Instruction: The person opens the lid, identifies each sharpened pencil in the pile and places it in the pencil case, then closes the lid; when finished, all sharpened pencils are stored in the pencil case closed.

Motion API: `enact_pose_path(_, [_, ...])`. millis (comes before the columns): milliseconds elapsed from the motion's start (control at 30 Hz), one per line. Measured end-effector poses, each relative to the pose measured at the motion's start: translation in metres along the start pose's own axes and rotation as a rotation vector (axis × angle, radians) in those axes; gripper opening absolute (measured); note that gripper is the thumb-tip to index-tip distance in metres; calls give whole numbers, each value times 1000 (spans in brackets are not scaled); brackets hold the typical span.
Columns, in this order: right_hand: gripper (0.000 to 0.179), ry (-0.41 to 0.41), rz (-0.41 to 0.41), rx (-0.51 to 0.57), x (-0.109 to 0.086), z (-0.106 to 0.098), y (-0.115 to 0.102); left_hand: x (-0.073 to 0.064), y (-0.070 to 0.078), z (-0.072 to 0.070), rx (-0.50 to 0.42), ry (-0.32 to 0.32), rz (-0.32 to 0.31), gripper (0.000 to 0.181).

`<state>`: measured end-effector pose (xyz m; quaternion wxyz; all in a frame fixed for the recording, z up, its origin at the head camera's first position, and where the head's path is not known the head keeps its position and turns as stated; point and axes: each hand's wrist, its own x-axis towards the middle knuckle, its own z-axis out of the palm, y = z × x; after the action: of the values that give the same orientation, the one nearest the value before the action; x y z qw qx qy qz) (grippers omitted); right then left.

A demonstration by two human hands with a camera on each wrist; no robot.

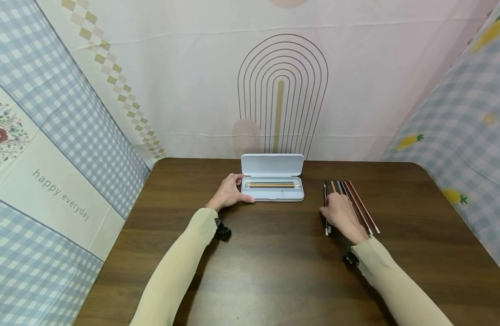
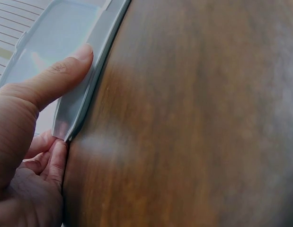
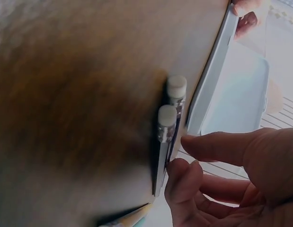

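Observation:
A pale blue pencil case [image 1: 273, 195] lies on the table with its lid [image 1: 272, 165] standing up. Several pencils [image 1: 270, 184] lie along its rear compartment. My left hand [image 1: 229, 192] grips the case's left end, thumb over the front rim and fingers behind. Over a row of loose pencils right of the case, my right hand [image 1: 340, 212] reaches down. Its thumb and curled fingers close round a dark pencil [image 3: 172, 101] at the row's left, near two white erasers. The fingers hide the middle of that pencil.
To the right of that hand lie reddish pencils [image 1: 361, 206], slanting with their erasers toward me. The brown wooden table [image 1: 274, 267] ends at a printed white cloth [image 1: 192, 90] behind the case. Checked cloths [image 1: 469, 136] hang at both sides.

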<state>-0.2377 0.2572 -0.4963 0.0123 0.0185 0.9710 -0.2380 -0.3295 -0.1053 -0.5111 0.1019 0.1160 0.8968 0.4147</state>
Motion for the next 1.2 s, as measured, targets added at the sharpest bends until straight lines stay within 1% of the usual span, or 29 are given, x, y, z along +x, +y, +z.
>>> enact_pose_path(33, [47,-10,7,5,-6,-6,-8,0,0,0,0,0,1,100])
enact_pose_path(100, [48,-28,20,11,-13,-14,-18,0,0,0,0,1,2,100])
enact_pose_path(167, [50,-46,39,-3,-16,-17,-22,0,0,0,-1,2,2,100])
enact_pose_path(300, [53,-66,69,-26,-16,-17,-22,0,1,0,-1,2,3,99])
enact_pose_path(533, [51,-35,60,-54,-15,-14,-19,0,0,0,-5,0,1,99])
enact_pose_path(767, [46,-81,80,-36,-15,-15,-21,0,0,0,-12,-1,1,99])
enact_pose_path(1067, [43,-82,88,-43,-11,-13,-21,1,0,0,-12,-2,-1,101])
enact_pose_path(1200, [47,-84,96,-36,-12,-13,-21,1,0,0,-8,-4,-1,101])
